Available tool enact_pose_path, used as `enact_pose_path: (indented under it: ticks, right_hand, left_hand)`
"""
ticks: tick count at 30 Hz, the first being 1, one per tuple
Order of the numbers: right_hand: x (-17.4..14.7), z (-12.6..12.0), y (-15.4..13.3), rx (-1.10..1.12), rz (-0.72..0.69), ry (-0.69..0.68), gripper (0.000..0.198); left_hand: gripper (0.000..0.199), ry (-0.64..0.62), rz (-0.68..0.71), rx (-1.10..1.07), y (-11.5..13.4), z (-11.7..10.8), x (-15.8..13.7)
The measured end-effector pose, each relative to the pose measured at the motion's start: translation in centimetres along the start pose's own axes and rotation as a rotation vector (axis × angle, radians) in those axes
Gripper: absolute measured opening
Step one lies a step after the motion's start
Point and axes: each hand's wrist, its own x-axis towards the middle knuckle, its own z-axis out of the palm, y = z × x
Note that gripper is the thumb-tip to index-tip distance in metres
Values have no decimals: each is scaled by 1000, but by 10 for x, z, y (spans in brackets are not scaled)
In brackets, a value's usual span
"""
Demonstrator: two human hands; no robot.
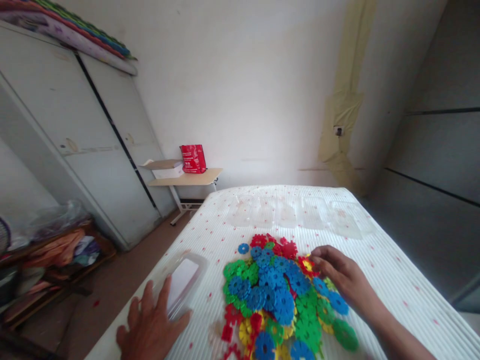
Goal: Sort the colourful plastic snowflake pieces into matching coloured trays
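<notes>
A heap of notched plastic discs (275,275) in blue, green, red and yellow lies on the white table. My right hand (343,275) is at the heap's right edge, its thumb and fingers closed on a red notched disc (306,266); yellow shows by that disc. On the left, my left hand (153,320) rests with spread fingers at the near side of a clear plastic box (197,262). A white slip of paper (183,283) lies in or under this box; I cannot tell which.
Several clear plastic trays (287,212) stand in a row along the table's far part. Beyond it, a small side table (187,179) carries a red bag (193,159) and a white box (167,171). A grey wardrobe (101,145) stands on the left.
</notes>
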Motion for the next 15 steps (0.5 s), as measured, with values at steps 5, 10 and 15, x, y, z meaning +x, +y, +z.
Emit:
enact_pose_path:
  ticks: [5, 10, 15]
  right_hand:
    - [-20, -28, 9, -399, -96, -208, 63]
    - [-65, -37, 64, -696, -217, -255, 103]
    - [-115, 0, 97, -895, -361, -124, 81]
  left_hand:
    - [96, 59, 331, -148, 15, -13, -24]
    - [91, -93, 826, -298, 47, 11, -65]
    - [92, 1, 885, -267, 77, 37, -89]
